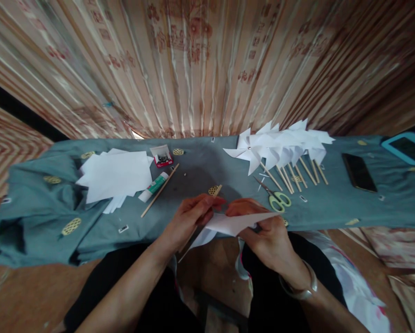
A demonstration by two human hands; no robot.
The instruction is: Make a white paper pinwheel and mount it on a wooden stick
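Note:
At the front edge of the table, my left hand [193, 213] is closed around a thin wooden stick [218, 189], whose tip shows above the fingers. My right hand [268, 238] grips a white paper pinwheel [235, 223] with pointed, folded blades, seen nearly edge-on. The pinwheel lies against the left hand too; whether stick and paper are joined is hidden by the fingers. Green-handled scissors [279, 200] lie just beyond the right hand. A small red box of pins [163, 159], a glue stick [155, 186] and another wooden stick [160, 190] are to the left.
White paper sheets [119, 175] are stacked on the left of the cloth-covered table [207, 157]. Several pinwheels on sticks [280, 143] lie overlapping at the back right. Further right are a dark phone [359, 172] and a blue-framed tablet [410, 148]. A patterned curtain [200, 69] hangs behind.

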